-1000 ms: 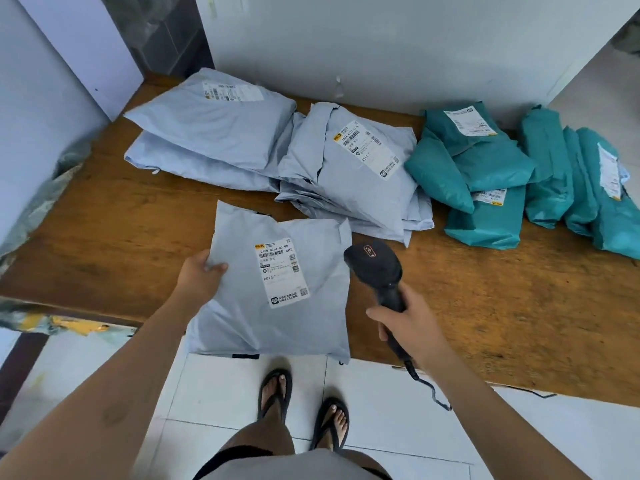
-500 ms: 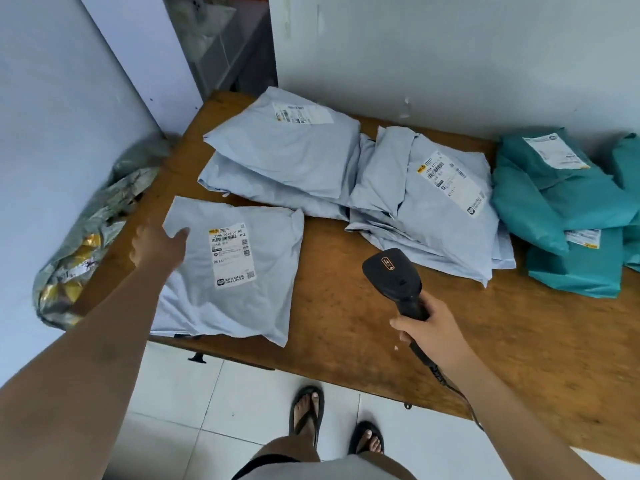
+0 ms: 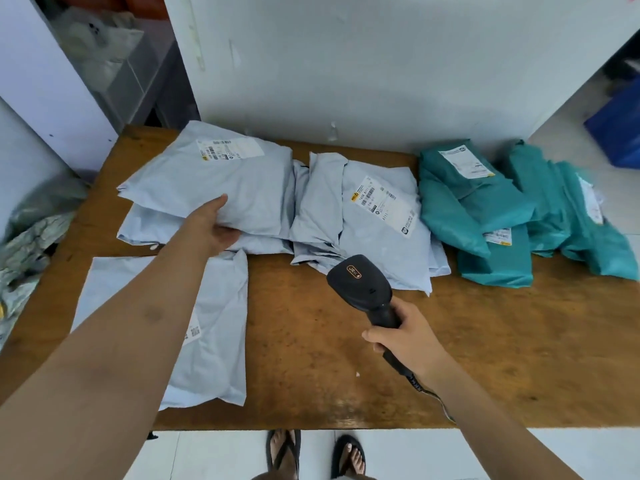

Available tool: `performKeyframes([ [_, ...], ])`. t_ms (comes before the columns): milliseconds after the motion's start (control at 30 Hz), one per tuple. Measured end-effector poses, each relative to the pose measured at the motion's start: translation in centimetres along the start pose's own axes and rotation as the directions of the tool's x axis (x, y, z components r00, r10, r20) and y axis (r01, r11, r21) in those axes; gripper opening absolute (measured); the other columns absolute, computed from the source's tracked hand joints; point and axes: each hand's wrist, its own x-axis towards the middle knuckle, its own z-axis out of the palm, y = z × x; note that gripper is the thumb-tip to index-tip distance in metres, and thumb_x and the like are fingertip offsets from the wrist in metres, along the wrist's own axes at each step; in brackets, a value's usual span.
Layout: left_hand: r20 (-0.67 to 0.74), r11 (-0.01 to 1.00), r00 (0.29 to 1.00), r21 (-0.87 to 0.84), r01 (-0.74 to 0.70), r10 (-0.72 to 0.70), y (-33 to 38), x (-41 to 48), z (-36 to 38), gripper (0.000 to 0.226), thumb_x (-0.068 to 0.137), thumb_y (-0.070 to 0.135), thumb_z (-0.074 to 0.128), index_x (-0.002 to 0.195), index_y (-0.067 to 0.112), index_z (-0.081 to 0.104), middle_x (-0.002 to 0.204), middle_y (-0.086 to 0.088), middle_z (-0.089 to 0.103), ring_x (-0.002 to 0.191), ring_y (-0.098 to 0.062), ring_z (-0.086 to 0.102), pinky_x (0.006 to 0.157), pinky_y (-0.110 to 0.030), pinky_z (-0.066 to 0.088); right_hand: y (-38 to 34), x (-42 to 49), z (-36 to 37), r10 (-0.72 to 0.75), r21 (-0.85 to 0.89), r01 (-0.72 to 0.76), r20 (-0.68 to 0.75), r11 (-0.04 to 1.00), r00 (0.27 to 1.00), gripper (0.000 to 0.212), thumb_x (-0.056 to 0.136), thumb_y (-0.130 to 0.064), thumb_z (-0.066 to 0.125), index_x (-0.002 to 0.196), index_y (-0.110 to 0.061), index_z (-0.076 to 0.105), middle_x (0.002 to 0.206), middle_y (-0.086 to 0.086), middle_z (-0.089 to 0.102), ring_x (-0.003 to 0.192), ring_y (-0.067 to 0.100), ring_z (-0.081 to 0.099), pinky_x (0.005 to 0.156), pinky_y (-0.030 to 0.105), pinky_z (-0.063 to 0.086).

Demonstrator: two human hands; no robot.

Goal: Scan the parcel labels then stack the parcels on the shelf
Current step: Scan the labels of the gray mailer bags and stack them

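Head view only. Gripped the near edge of the far-left grey parcel [image 3: 221,178] with the left hand [image 3: 213,225], thumb on top, fingers curled beneath. Held the scanner [image 3: 358,285] by its handle in the right hand [image 3: 407,341], fingers wrapped round it, head aimed toward the far side. Judged best for this step: lift the parcel flat, keep its label [image 3: 228,150] face up and uncreased, bring it under the scanner head, avoid dragging the parcel below along. Noted a near-left grey parcel [image 3: 218,334] lying apart from the pile, partly hidden by the forearm; a second grey pile [image 3: 381,230] mid-far; teal parcels [image 3: 474,209] far right. Worked at a worn brown wooden tabletop [image 3: 311,362] set against a pale wall [image 3: 346,64]; white tiled floor [image 3: 485,452] near, crumpled bags [image 3: 27,237] left, blue crate [image 3: 620,126] far right. Found no shelf in view.
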Motion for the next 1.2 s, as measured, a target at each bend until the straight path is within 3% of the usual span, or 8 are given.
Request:
performKeyframes([
  [200,-0.139,0.964,0.955,-0.014,-0.266,0.261,0.3,1.0,0.8,0.011,0.080,0.009,0.058,0.090,0.012,0.057,0.096,-0.006,0.063,0.089,-0.022,0.062,0.054,-0.026,0.054,0.4,-0.4,-2.3,0.018,0.063,-0.016,-0.040,0.998,0.999,0.029,0.078,0.008,0.065,0.073,-0.020,0.058,0.067,0.010,0.049,0.054,0.020,0.050,0.053,0.025,0.046],
  [400,-0.116,0.836,0.833,-0.033,-0.548,0.541,-0.9,-3.4,1.1,0.016,0.083,-0.003,0.054,0.081,0.013,0.057,0.085,0.000,0.063,0.077,-0.014,0.063,0.059,-0.025,0.053,1.0,-0.6,-3.4,0.009,0.040,-0.009,-0.003,0.999,1.000,0.025,0.077,0.008,0.065,0.072,-0.013,0.055,0.066,0.009,0.049,0.050,0.017,0.050,0.052,0.024,0.047],
  [500,-0.098,0.794,0.800,0.241,-0.557,0.591,-1.7,-4.7,0.5,0.004,0.084,0.008,0.059,0.087,0.006,0.057,0.082,0.000,0.059,0.083,-0.019,0.059,0.065,-0.031,0.054,1.2,-0.6,-3.7,-0.011,0.007,0.011,0.017,1.000,1.000,0.025,0.078,0.006,0.066,0.071,-0.016,0.056,0.064,0.006,0.052,0.050,0.016,0.053,0.055,0.026,0.048],
  [600,-0.008,0.455,0.721,0.781,-0.428,0.693,-2.3,-5.5,-0.7,0.041,0.092,0.018,0.052,0.056,0.002,0.045,0.058,-0.011,0.047,0.073,-0.028,0.052,0.066,-0.034,0.042,1.5,-0.6,-4.1,-0.022,-0.012,0.022,0.044,1.000,0.999,0.025,0.078,0.002,0.067,0.073,-0.020,0.057,0.063,0.004,0.054,0.052,0.017,0.055,0.058,0.029,0.048],
  [733,-0.004,0.294,0.620,0.882,-0.367,0.784,-3.3,-7.1,-1.3,0.049,0.092,0.009,0.045,0.046,0.003,0.032,0.048,-0.011,0.034,0.057,-0.029,0.040,0.062,-0.032,0.030,2.1,-1.4,-4.6,-0.028,0.016,0.027,0.060,1.000,0.998,0.023,0.078,0.002,0.067,0.075,-0.019,0.058,0.064,0.005,0.056,0.051,0.017,0.055,0.058,0.029,0.048],
  [867,-0.037,0.483,0.624,0.669,-0.565,0.781,-3.9,-9.2,-0.4,0.037,0.087,0.009,0.052,0.052,0.007,0.039,0.047,-0.001,0.044,0.047,-0.010,0.043,0.052,-0.018,0.037,3.1,-2.4,-5.4,-0.043,0.031,0.041,0.053,0.999,0.998,0.019,0.077,0.002,0.067,0.076,-0.014,0.058,0.063,0.006,0.056,0.050,0.016,0.056,0.057,0.029,0.048],
  [967,-0.088,0.734,0.731,0.160,-0.660,0.677,-4.1,-11.4,-0.1,0.033,0.085,0.003,0.051,0.054,0.014,0.053,0.060,0.002,0.055,0.064,-0.011,0.055,0.063,-0.023,0.051,3.7,-3.5,-6.0,-0.047,0.071,0.044,0.051,0.996,0.998,0.015,0.078,0.003,0.067,0.078,-0.009,0.058,0.061,0.007,0.057,0.048,0.016,0.055,0.056,0.028,0.049],
  [1200,0.269,0.749,0.712,-0.391,-0.535,0.649,-7.4,-18.3,-1.9,0.035,0.088,0.004,0.030,0.078,0.013,0.062,0.088,-0.003,0.070,0.090,-0.021,0.069,0.082,-0.037,0.056,4.6,-6.9,-8.5,-0.129,0.293,0.111,0.044,0.950,0.991,0.036,0.069,-0.001,0.069,0.102,0.007,0.058,0.064,0.016,0.055,0.051,0.022,0.049,0.059,0.034,0.046],
])
